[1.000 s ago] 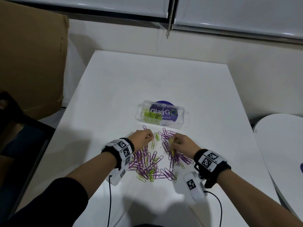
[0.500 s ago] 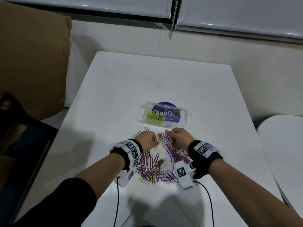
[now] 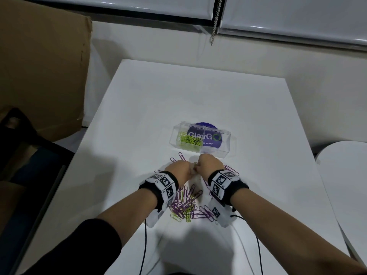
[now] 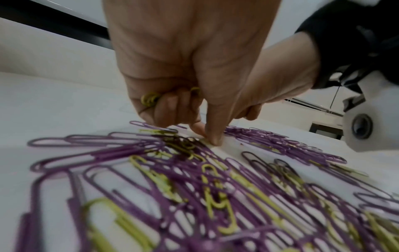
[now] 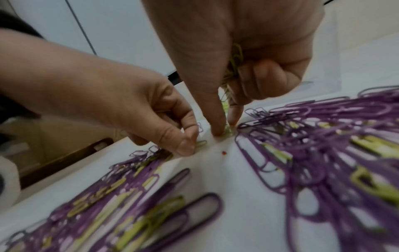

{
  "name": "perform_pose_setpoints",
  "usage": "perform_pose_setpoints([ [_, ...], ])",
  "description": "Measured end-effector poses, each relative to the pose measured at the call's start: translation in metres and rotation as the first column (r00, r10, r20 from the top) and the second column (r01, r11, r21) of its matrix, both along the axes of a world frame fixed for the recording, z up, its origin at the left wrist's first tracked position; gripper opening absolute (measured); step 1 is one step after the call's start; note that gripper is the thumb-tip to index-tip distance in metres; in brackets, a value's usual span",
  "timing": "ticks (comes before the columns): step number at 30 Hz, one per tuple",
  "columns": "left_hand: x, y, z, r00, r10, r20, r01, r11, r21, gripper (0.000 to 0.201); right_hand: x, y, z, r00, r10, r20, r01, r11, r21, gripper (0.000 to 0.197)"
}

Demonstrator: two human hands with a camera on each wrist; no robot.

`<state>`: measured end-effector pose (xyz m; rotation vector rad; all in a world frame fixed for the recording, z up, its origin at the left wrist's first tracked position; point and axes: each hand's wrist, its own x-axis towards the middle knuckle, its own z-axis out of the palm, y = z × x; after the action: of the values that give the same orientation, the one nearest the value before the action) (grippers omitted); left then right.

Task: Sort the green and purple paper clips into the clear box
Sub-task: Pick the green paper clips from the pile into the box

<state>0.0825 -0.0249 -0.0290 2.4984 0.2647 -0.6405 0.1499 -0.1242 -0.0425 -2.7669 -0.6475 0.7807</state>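
Note:
A mixed pile of purple and green paper clips (image 3: 184,205) lies on the white table (image 3: 198,100). Behind it stands the clear box (image 3: 224,149), with green clips (image 3: 189,139) in its left compartment; the right compartment looks empty. My left hand (image 3: 190,170) and right hand (image 3: 196,167) meet at the pile's far edge. The left hand (image 4: 207,136) keeps green clips (image 4: 149,99) in its curled fingers, thumb and forefinger pinching down at the table. The right hand (image 5: 224,129) holds a bunch of green clips (image 5: 235,58) in its palm and pinches at another green clip (image 5: 227,132).
A large cardboard box (image 3: 39,66) stands off the table's left side, with a dark chair (image 3: 19,155) below it. A round white table (image 3: 347,175) sits at the right. Wrist cables (image 3: 145,245) trail toward me across the near table.
Both hands have drawn together at the pile's far edge, nearer the box. The right hand has moved left and forward, off the right part of the pile.

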Motion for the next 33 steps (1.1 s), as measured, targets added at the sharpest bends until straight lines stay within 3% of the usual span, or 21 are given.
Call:
perform_pose_setpoints([
  [2,-0.002,0.006,0.000,1.000,0.016,0.001,-0.016,1.000,-0.023,0.014,0.001,-0.001,-0.001,1.000,0.008,-0.029,-0.008,1.000,0.000,0.018],
  [5,-0.005,0.020,-0.001,0.990,0.134,0.035,-0.130,0.986,-0.104,0.015,0.001,-0.007,0.002,0.996,0.033,-0.080,-0.032,0.999,0.014,0.037],
  [8,-0.009,0.039,-0.003,0.967,0.246,0.060,-0.233,0.958,-0.169,0.019,0.000,-0.012,0.006,0.992,0.064,-0.105,-0.058,0.996,0.062,0.028],
  [10,-0.013,0.052,-0.006,0.943,0.326,0.062,-0.303,0.923,-0.237,0.022,0.002,-0.015,0.004,0.990,0.000,-0.144,0.019,0.992,0.126,0.017],
  [13,-0.018,0.068,-0.013,0.913,0.407,-0.004,-0.378,0.843,-0.383,0.009,0.007,-0.017,0.000,0.952,-0.115,-0.285,0.195,0.943,0.271,0.016],
  [18,-0.019,0.082,-0.021,0.916,0.387,-0.108,-0.396,0.822,-0.409,0.025,0.007,-0.017,0.002,0.888,-0.121,-0.445,0.301,0.883,0.360,0.026],
  [21,-0.014,0.080,-0.018,0.939,0.332,-0.092,-0.343,0.881,-0.327,0.020,0.003,-0.016,0.005,0.819,-0.133,-0.558,0.403,0.826,0.395,0.027],
  [23,-0.010,0.074,-0.016,0.947,0.319,-0.033,-0.316,0.911,-0.264,0.011,0.002,-0.015,0.005,0.692,-0.123,-0.711,0.541,0.742,0.397,0.027],
  [26,-0.003,0.068,-0.017,0.968,0.249,-0.019,-0.249,0.951,-0.182,0.019,0.001,-0.016,0.007,0.540,-0.062,-0.839,0.653,0.661,0.371,0.028],
  [29,0.003,0.061,-0.020,0.997,0.078,-0.029,-0.078,0.997,0.001,0.034,0.002,-0.020,0.006,0.586,-0.055,-0.809,0.626,0.664,0.409,0.032],
  [33,0.007,0.053,-0.016,0.999,-0.043,-0.020,0.045,0.993,0.110,0.032,0.000,-0.027,0.001,0.602,-0.070,-0.796,0.623,0.665,0.412,0.024],
])
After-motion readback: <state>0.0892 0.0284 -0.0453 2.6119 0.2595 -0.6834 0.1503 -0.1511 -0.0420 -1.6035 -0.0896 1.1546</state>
